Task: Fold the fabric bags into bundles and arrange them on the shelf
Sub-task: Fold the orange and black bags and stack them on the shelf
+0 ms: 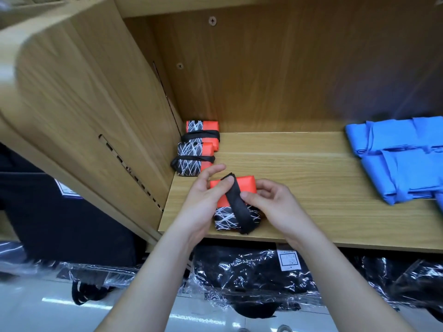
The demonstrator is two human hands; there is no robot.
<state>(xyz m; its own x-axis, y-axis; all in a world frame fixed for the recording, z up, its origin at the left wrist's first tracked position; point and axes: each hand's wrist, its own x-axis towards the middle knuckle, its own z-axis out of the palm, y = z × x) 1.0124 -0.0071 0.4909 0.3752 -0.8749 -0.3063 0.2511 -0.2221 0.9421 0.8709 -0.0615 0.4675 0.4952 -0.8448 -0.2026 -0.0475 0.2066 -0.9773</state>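
A folded orange and black-patterned bag bundle (244, 188) lies near the front edge of the wooden shelf (299, 164). A black strap (239, 207) runs over it. My left hand (203, 200) pinches the strap's upper end against the bundle with its thumb. My right hand (271, 200) holds the bundle's right side, thumb pressing on the strap. Two finished bundles stand at the shelf's left: one (194, 159) just behind my left hand, another (203, 131) at the back.
Folded blue fabric bags (395, 159) lie on the shelf's right. A wooden side panel (96, 104) rises at the left. Below the shelf, black goods in clear plastic wrap (251, 279) rest on the floor.
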